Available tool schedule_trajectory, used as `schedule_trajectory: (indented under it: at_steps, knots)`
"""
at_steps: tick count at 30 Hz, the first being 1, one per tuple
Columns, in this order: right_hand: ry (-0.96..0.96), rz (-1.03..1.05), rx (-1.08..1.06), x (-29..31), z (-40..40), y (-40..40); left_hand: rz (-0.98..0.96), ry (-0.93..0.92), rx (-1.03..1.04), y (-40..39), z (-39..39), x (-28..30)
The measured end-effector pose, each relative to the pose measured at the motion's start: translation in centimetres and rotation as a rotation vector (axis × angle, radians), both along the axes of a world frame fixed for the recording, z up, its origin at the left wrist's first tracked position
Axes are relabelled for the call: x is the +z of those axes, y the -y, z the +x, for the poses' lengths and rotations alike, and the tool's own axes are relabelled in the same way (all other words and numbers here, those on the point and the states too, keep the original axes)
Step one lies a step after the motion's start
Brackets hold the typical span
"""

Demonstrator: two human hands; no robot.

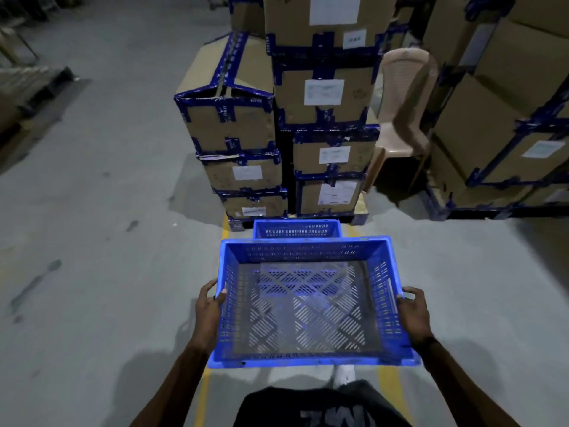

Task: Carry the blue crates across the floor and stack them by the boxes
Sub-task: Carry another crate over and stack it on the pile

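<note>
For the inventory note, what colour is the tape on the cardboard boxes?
Dark blue tape on the boxes, head view.

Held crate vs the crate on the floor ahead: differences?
The held crate is gripped by the left hand and right hand, off the floor; the floor crate rests by the taped boxes. The held crate shows its slotted bottom; the floor crate is mostly hidden. Both are blue and slotted.

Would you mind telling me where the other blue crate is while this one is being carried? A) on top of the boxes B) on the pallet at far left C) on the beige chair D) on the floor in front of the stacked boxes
D: the second blue crate sits on the floor just before the stacked boxes, beyond the carried crate that the left hand and right hand grip.
</note>
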State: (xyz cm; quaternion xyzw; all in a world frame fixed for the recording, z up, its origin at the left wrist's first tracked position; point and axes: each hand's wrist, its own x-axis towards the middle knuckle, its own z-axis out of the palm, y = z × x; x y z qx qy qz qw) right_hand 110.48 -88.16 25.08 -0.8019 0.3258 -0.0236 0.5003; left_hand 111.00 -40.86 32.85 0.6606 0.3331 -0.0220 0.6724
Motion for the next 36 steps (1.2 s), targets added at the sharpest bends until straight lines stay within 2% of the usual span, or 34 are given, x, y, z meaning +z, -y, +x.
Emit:
schedule_trajectory:
  at_steps: [5,9,13,16,20,23,27,30,32,36]
  knots:
    - [-0.026,-0.026,0.099,1.8,7.3,4.5,0.012,-0.004,0.095,4.7,5.0,-0.1]
    - [-0.082,-0.030,0.155,3.7,12.7,6.8,0.055,0.014,0.103,7.7,9.8,-0.1]
    - [-0.059,-0.016,0.133,5.0,17.8,7.1,0.064,0.005,0.080,9.5,14.4,-0.7]
    - [-0.082,0.035,0.067,2.8,21.5,8.0,0.091,-0.010,0.062,10.0,17.9,-3.0]
    - [-0.095,0.065,0.038,-4.6,25.4,11.6,0.070,-0.039,0.083,11.0,23.0,-5.7]
    - [-0.076,0.075,0.039,-3.8,27.4,11.1,0.041,-0.105,0.097,11.0,25.8,-8.6]
    - [-0.039,0.161,0.040,-2.0,30.3,9.5,0.063,-0.175,-0.013,9.9,28.9,-15.1]
    - [-0.030,0.416,0.018,-3.7,32.2,9.8,0.082,-0.230,-0.044,10.5,31.1,-16.4]
    - [-0.035,0.500,0.035,-5.5,33.3,10.7,0.081,-0.234,-0.058,10.9,32.3,-17.7]
    - [-0.093,0.485,0.021,-9.0,36.3,10.9,0.093,-0.227,-0.105,12.1,34.1,-21.2]
